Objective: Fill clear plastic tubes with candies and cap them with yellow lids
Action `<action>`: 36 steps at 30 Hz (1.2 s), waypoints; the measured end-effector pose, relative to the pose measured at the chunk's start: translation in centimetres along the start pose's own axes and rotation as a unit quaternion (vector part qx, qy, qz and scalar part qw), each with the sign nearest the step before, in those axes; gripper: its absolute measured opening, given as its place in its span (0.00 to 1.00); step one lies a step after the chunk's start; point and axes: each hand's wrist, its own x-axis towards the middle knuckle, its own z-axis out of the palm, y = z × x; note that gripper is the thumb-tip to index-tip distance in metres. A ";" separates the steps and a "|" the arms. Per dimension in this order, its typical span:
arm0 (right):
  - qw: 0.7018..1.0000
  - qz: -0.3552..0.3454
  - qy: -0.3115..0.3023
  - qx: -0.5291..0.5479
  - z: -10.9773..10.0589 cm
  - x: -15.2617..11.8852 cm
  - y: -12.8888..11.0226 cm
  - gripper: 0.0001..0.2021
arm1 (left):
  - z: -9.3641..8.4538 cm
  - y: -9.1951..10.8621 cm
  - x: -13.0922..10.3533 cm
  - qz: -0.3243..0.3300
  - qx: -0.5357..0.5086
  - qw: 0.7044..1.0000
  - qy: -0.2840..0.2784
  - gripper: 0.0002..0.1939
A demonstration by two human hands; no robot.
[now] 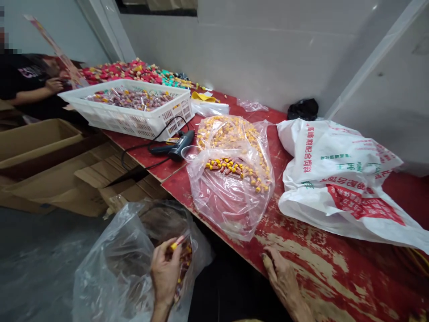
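My left hand (165, 268) is closed on a small yellow-capped piece (177, 243) with a pinkish-brown body, pinched between thumb and fingers. It is over a clear plastic bag (110, 255) beside the table, where many similar pieces lie in a heap. My right hand (283, 279) rests on the worn red tabletop (321, 259) near its edge, fingers loosely stretched and nothing seen in them. In front of it lies another clear bag (228, 205), spread on the table, with many yellow-capped pieces inside.
A white plastic crate (134, 120) holds wrapped pieces. Near it lie a dark heat gun (177, 145) with its cord and a clear cup (190, 153). A white printed sack (335, 165) lies right. Cardboard boxes (67, 174) stand left. Another person's hand (54, 85) is behind the crate.
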 end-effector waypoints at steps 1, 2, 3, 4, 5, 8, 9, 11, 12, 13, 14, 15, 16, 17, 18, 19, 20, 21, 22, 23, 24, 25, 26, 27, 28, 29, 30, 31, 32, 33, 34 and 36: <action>1.000 -0.013 0.006 -0.013 0.1 -0.3 0.4 0.17 | -0.3 -2.0 0.6 0.000 0.038 0.999 0.009 0.18; 0.999 -0.027 0.011 -0.025 0.2 -0.5 0.8 0.17 | -0.5 -3.9 1.0 -0.002 0.067 0.998 0.006 0.18; 0.998 -0.043 0.013 -0.034 0.3 -0.6 1.0 0.18 | -0.5 -5.7 1.3 -0.009 0.101 0.995 -0.018 0.17; 0.997 -0.060 0.015 -0.041 0.4 -0.7 1.1 0.19 | -0.3 -7.1 1.5 -0.013 0.122 0.991 -0.056 0.16; 0.996 -0.076 0.016 -0.048 0.5 -0.7 1.2 0.19 | -0.1 -8.1 1.5 -0.011 0.133 0.988 -0.081 0.16; 0.992 -0.108 0.023 -0.065 0.9 -0.6 1.3 0.20 | 0.9 -7.5 1.4 0.024 0.127 0.989 -0.077 0.16; 0.990 -0.115 0.030 -0.071 1.1 -0.6 1.3 0.20 | 1.4 -6.2 1.4 0.046 0.115 0.991 -0.054 0.16; 0.987 -0.129 0.052 -0.082 1.4 -0.5 1.4 0.20 | 2.6 -2.3 1.7 0.099 0.084 0.991 -0.011 0.15; 0.985 -0.136 0.064 -0.086 1.5 -0.5 1.5 0.19 | 3.5 0.0 2.0 0.132 0.063 0.989 0.007 0.14; 0.983 -0.143 0.075 -0.088 1.6 -0.5 1.5 0.18 | 4.6 2.3 2.5 0.164 0.047 0.985 0.009 0.14; 0.981 -0.149 0.083 -0.088 1.6 -0.4 1.6 0.18 | 6.0 4.6 3.2 0.192 0.042 0.981 -0.003 0.13; 0.980 -0.155 0.087 -0.085 1.7 -0.4 1.6 0.17 | 7.6 6.7 4.0 0.219 0.051 0.974 -0.028 0.14; 0.980 -0.160 0.086 -0.080 1.7 -0.4 1.7 0.16 | 9.4 8.6 5.0 0.236 0.056 0.969 -0.044 0.14; 0.980 -0.164 0.085 -0.075 1.8 -0.4 1.8 0.15 | 11.3 10.3 6.1 0.249 0.061 0.965 -0.058 0.13; 0.980 -0.170 0.082 -0.072 1.9 -0.3 2.0 0.15 | 13.3 11.8 7.4 0.259 0.069 0.961 -0.073 0.14; 0.979 -0.174 0.080 -0.069 2.0 -0.3 2.1 0.14 | 15.3 13.1 8.7 0.268 0.079 0.956 -0.087 0.14; 0.978 -0.179 0.080 -0.068 2.1 -0.2 2.3 0.13 | 17.1 14.2 10.0 0.275 0.092 0.952 -0.101 0.15; 0.977 -0.183 0.082 -0.069 2.2 -0.2 2.4 0.13 | 18.8 15.3 11.2 0.280 0.106 0.947 -0.115 0.14; 0.977 -0.185 0.085 -0.071 2.3 -0.1 2.5 0.12 | 20.1 16.1 12.2 0.286 0.119 0.942 -0.130 0.14; 0.977 -0.180 0.084 -0.074 2.3 -0.1 2.6 0.12 | 21.2 16.9 13.1 0.293 0.131 0.936 -0.146 0.13; 0.979 -0.169 0.081 -0.076 2.4 0.0 2.6 0.11 | 22.0 17.6 13.7 0.300 0.142 0.929 -0.163 0.14; 0.982 -0.153 0.077 -0.077 2.3 0.0 2.5 0.11 | 22.6 18.1 14.0 0.310 0.151 0.921 -0.180 0.14; 0.985 -0.136 0.071 -0.075 2.3 0.1 2.3 0.10 | 22.9 18.6 14.1 0.320 0.158 0.913 -0.197 0.15; 0.988 -0.119 0.067 -0.073 2.3 0.1 2.2 0.10 | 23.1 18.9 14.1 0.328 0.167 0.905 -0.212 0.15; 0.990 -0.106 0.066 -0.071 2.3 0.2 2.0 0.09 | 23.1 19.1 14.0 0.335 0.175 0.899 -0.221 0.15; 0.991 -0.096 0.069 -0.070 2.3 0.3 1.9 0.08 | 23.0 19.1 13.9 0.341 0.182 0.894 -0.227 0.15; 0.991 -0.088 0.074 -0.065 2.3 0.4 1.8 0.07 | 22.8 19.0 13.7 0.344 0.188 0.891 -0.230 0.14; 0.992 -0.081 0.080 -0.057 2.3 0.6 1.7 0.06 | 22.5 18.8 13.6 0.345 0.193 0.889 -0.231 0.14; 0.992 -0.076 0.088 -0.047 2.2 0.7 1.6 0.06 | 22.1 18.5 13.4 0.346 0.195 0.888 -0.232 0.14; 0.993 -0.070 0.094 -0.031 2.0 0.8 1.5 0.06 | 21.5 18.1 13.2 0.335 0.189 0.894 -0.229 0.13; 0.993 -0.057 0.098 -0.011 1.6 1.0 1.6 0.07 | 20.9 17.6 12.8 0.304 0.160 0.911 -0.227 0.12; 0.994 0.004 0.112 0.004 0.2 1.5 2.1 0.10 | 19.1 16.6 11.7 0.187 0.057 0.955 -0.224 0.12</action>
